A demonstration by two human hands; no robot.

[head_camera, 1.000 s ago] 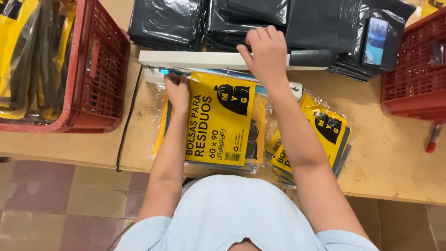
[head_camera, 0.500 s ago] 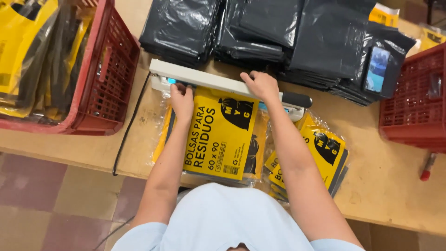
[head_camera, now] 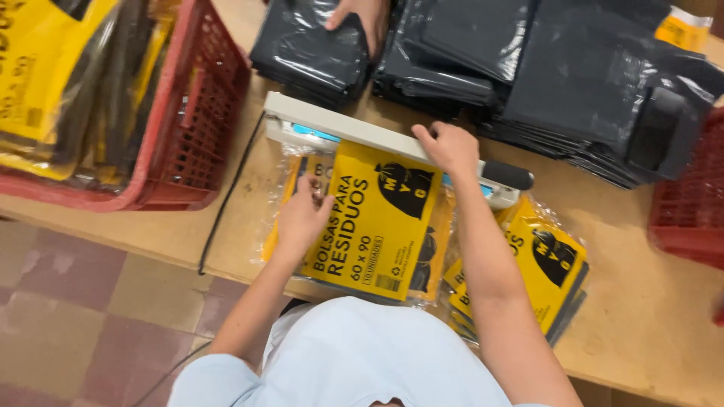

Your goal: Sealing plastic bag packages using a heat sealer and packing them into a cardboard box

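Observation:
My left hand (head_camera: 303, 213) rests flat on the left edge of a yellow packet of bin bags (head_camera: 375, 222) in clear wrap, lying on the wooden table (head_camera: 641, 301). My right hand (head_camera: 448, 147) presses down on the white arm of an impulse heat sealer (head_camera: 362, 132), over the packet's top edge. The sealer's black handle (head_camera: 507, 175) sticks out to the right of that hand. A second pile of yellow packets (head_camera: 537, 264) lies to the right of my forearm.
Stacks of folded black bags (head_camera: 543, 68) fill the table's far side; another person's hand (head_camera: 360, 16) touches the left stack (head_camera: 309, 53). A red crate (head_camera: 192, 128) of yellow packets stands left, another red crate (head_camera: 690, 203) right. A black cable (head_camera: 226, 203) hangs over the table's front edge.
My right hand came down with the sealer arm onto the packet's top. My left hand slid a little lower along the packet's left edge. Another person's hand appeared on the black stack.

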